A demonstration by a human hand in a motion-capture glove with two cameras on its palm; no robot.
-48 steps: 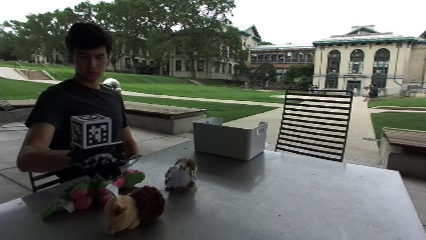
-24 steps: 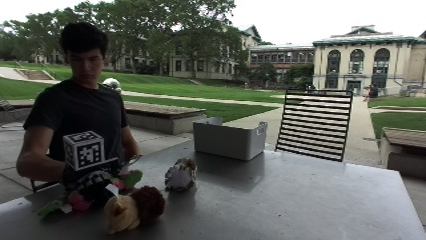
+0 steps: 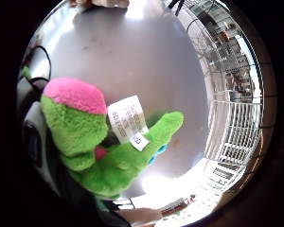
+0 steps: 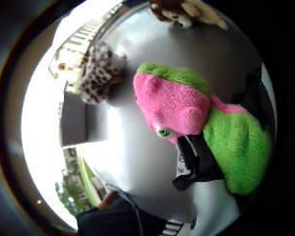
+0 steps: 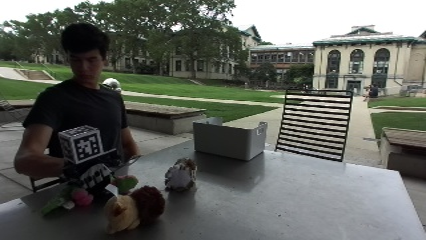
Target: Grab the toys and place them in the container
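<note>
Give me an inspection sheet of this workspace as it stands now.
Surface: grey table, outdoors.
Job's things: green and pink plush toy under the right hand; spotted toy and brown and tan toy lying free; grey container at the far edge.
Clutter: nothing seen.
Grippers: right hand holds the green and pink plush toy, fingers around it.
Cables: nothing noted.
Surroundings: slatted chair, lawn, buildings.

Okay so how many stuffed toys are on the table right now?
3. The green and pink toy is under the gloved right hand, the brown and tan toy lies at the table's near edge, and the spotted toy sits nearer the container.
</note>
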